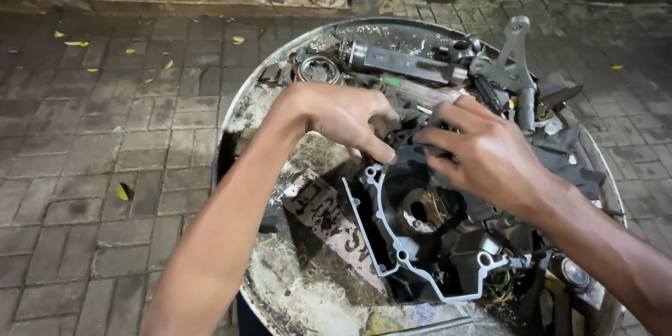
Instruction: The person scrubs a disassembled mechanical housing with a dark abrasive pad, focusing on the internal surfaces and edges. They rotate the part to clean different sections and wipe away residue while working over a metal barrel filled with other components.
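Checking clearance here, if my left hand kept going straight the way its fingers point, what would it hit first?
Likely the right hand: the left hand points right and slightly down, fingertips nearly meeting it above the black engine cover. Depth is unclear.

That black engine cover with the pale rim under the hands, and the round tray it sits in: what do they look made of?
The engine cover looks like cast metal, dull black and greasy; its pale rim may be a thin gasket, going by the flat, light outline with bolt eyes. The round tray looks like sheet metal, with a thin bright edge and stained, scratched face. Both hands rest on the cover's upper edge.

Matt black greasy metal engine cover
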